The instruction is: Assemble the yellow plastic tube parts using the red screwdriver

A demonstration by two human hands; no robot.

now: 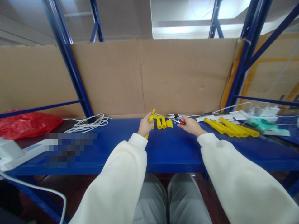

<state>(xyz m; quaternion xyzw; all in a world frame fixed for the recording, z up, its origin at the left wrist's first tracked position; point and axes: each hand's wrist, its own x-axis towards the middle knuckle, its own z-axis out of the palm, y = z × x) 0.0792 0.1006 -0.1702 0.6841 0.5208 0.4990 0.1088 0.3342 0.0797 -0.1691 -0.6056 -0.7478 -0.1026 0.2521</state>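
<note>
My left hand (144,125) is closed around a yellow plastic part (153,116), which stands up with one end showing below the fingers. In my right hand (191,125) is a screwdriver with a red handle (182,123); its thin metal shaft points left toward the yellow part. Whether its tip touches that part is too small to tell. Between my hands, yellow tube-like pieces (159,123) lie on the blue table (173,146), with small flat yellow pieces (169,123) beside them. Several black-and-white pen-like items (175,116) lie behind, close to the cardboard.
Several longer yellow tubes (230,128) lie to the right, near a green-and-clear plastic bag (263,124) and a white power strip (268,112). A coiled white cable (91,123) and a red bag (29,123) are left. A cardboard wall (149,77) and blue posts (72,68) bound the back.
</note>
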